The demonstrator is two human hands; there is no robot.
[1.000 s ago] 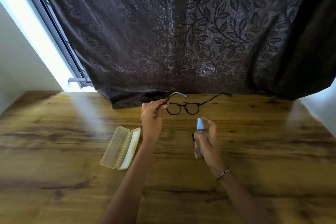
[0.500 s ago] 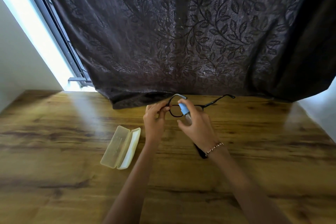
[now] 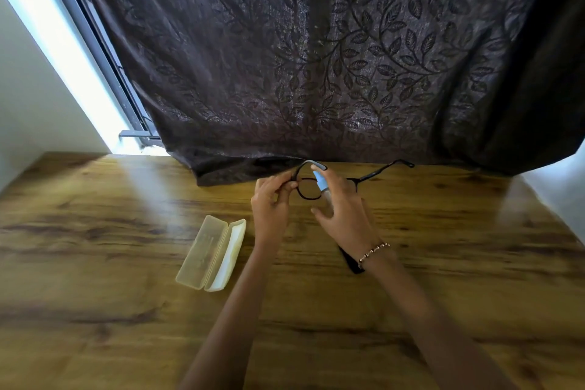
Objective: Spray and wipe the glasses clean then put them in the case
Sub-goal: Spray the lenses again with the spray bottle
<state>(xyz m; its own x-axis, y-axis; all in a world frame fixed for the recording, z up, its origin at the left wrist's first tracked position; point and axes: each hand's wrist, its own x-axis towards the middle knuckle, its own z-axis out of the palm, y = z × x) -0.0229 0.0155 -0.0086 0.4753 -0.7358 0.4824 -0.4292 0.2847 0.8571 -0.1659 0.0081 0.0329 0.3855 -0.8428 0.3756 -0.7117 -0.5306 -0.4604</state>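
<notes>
Black-framed glasses (image 3: 381, 170) are held up above the wooden table (image 3: 95, 263), temples unfolded and pointing away. My left hand (image 3: 272, 203) pinches the frame at its left hinge. My right hand (image 3: 343, 209) grips a small clear spray bottle with a light blue top (image 3: 320, 180), raised right in front of the lenses, with the index finger on top of the nozzle. The right lens is hidden behind this hand. An open pale yellow glasses case (image 3: 212, 252) lies on the table left of my left forearm.
A dark cloth (image 3: 350, 261) lies on the table, partly under my right wrist. A dark leaf-patterned curtain (image 3: 316, 57) hangs along the table's far edge, its hem resting on the wood. A bright window strip (image 3: 60, 51) runs at the left.
My right hand lifted the spray bottle from low over the table up to the glasses a second ago and holds it at the lenses. My left hand keeps the frame almost still.
</notes>
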